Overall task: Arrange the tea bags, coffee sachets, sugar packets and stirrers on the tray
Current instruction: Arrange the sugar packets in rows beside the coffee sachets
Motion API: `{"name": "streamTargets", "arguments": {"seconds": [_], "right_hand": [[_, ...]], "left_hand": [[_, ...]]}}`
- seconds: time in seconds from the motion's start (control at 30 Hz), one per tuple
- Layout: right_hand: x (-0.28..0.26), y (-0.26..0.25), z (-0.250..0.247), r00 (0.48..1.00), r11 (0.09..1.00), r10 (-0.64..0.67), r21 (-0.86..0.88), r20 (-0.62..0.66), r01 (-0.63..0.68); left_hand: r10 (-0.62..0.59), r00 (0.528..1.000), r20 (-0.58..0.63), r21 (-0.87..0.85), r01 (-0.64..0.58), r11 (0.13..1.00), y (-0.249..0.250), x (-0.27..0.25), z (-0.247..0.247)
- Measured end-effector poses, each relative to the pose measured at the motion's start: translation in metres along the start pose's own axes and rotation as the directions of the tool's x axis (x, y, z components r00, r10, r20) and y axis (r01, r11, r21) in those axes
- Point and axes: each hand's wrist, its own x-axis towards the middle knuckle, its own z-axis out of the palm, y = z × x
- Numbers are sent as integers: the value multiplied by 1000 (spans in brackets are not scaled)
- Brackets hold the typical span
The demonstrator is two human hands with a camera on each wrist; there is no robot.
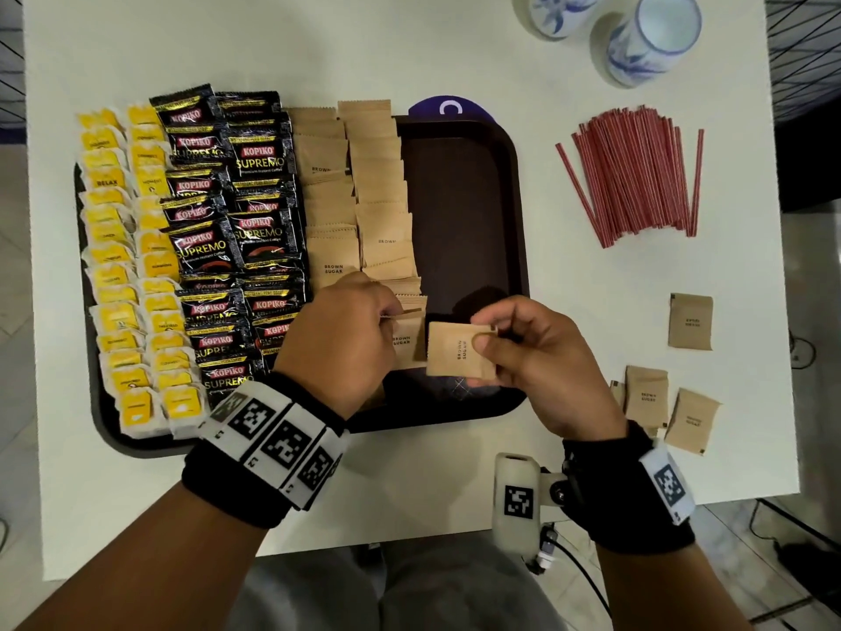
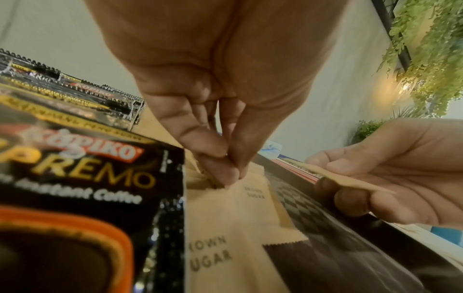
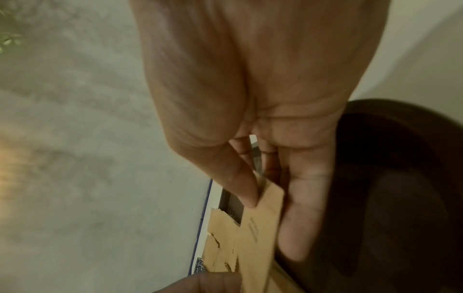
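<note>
A dark tray (image 1: 514, 211) carries columns of yellow tea bags (image 1: 132, 266), black coffee sachets (image 1: 236, 239) and brown sugar packets (image 1: 359, 207). My left hand (image 1: 359, 330) pinches the top edge of a sugar packet (image 2: 240, 198) lying at the near end of the sugar column. My right hand (image 1: 523, 357) pinches another brown sugar packet (image 1: 457, 352) between thumb and fingers, held just above the tray's near part; that same held packet (image 3: 260, 228) shows in the right wrist view. Red stirrers (image 1: 637, 175) lie in a loose pile on the table right of the tray.
Loose sugar packets (image 1: 669, 398) lie on the white table at the right, one more (image 1: 690, 322) above them. Two blue-and-white cups (image 1: 646, 38) stand at the far right. The tray's right part (image 1: 459, 211) is bare dark surface.
</note>
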Motion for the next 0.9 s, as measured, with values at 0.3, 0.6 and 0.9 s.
{"name": "streamTargets", "arguments": {"seconds": [0.3,0.6,0.9], "right_hand": [[-5,10,1,996,995,88,-36,18,-88],[-6,11,6,989,989,146,15,-10,-146],[-4,11,10,988,988,150,-38,-31,-151]], "left_hand": [[20,999,-37,59,-18,998,-1,0,3],[21,998,-51,75,-18,997,0,0,5],[9,999,-39,69,-7,998,-2,0,5]]}}
